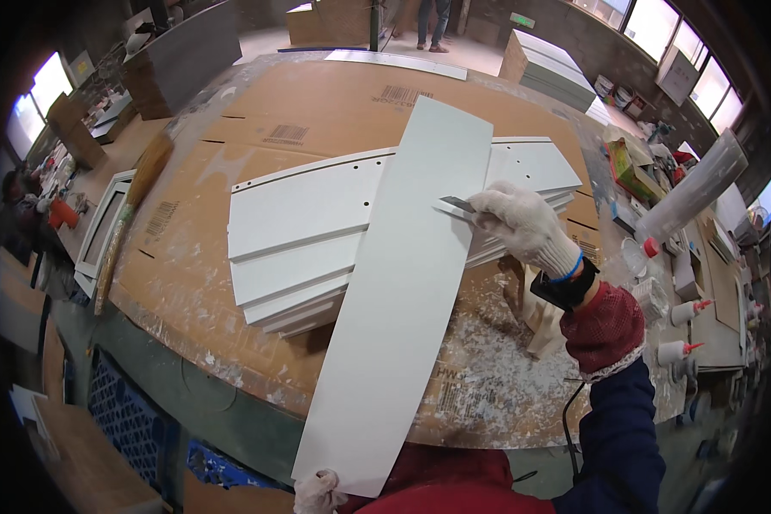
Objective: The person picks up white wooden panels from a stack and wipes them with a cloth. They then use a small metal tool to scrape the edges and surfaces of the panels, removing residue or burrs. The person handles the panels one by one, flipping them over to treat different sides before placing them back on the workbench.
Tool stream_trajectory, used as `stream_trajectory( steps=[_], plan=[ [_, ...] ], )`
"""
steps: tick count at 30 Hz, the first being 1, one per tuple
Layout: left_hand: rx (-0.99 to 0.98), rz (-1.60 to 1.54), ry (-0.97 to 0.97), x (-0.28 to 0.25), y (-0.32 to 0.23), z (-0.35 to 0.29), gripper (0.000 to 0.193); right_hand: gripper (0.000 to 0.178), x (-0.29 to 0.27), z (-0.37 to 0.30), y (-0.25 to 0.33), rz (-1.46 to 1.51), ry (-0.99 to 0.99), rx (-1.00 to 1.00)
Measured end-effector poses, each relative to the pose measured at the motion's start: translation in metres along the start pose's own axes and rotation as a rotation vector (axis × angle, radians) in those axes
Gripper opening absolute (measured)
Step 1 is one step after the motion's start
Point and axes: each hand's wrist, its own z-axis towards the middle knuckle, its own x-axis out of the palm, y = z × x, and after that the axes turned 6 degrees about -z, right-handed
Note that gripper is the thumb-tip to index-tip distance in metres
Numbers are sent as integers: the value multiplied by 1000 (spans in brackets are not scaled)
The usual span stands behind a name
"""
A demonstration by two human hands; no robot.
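From where I stand, the person's gloved right hand has its fingers closed around a thin dark blade, held over the right edge of a long white board. That board slants across a stack of white panels on the cardboard-covered table, its near end jutting past the rim toward the person, where the gloved left hand has its fingers bunched on the corner.

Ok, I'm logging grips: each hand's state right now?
Left hand: closed on a long flat white panel at its lower corner.
Right hand: closed, holding a thin grey metal blade.
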Motion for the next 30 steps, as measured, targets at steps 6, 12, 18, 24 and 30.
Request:
stream_trajectory(
  steps=[6, 12, 18, 24, 30],
  plan=[
    [41, -202, -32, 14, 3, 5, 17, 11, -3, 59, -93, -34, -178, 176],
    [17, -248, -57, 6, 8, 9, 16, 19, -27, 72, -128, -233, -332, 528],
    [-47, -265, 72, -30, 17, 13, 27, 17, -15, 52, -71, -225, -152, 367],
    [47, -180, 27, -43, 30, 22, 50, 13, -21, 8, -50, -88, -382, 451],
    [90, -154, -63, -26, -5, 21, 52, 16, 30, -116, 38, 521, 53, 557]
  ],
)
